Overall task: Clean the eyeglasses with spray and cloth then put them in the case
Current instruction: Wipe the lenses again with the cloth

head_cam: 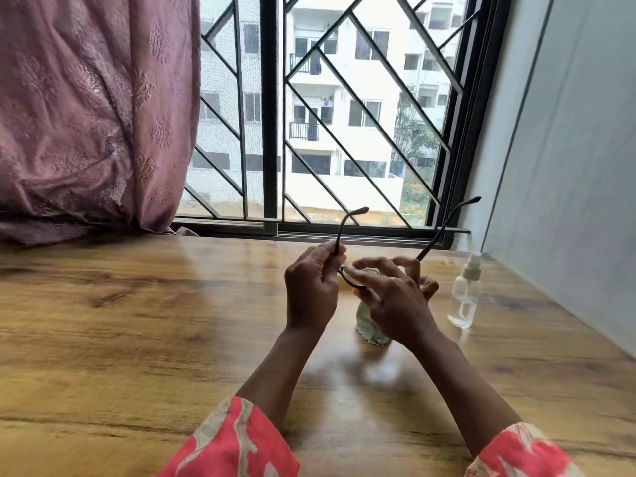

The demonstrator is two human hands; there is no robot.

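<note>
One spray bottle (465,293) beside busy hands (358,290).

Both forearms reach out over the middle, left hand (311,287) curled in a pinch, right hand (392,297) beside it, fingers loosely bent.

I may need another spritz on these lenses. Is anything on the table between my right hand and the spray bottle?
Nothing visible stands between them. The spray bottle stands upright on the table, just right of the right hand, with bare wood between. That hand, though, holds the cloth against the eyeglasses.
</note>
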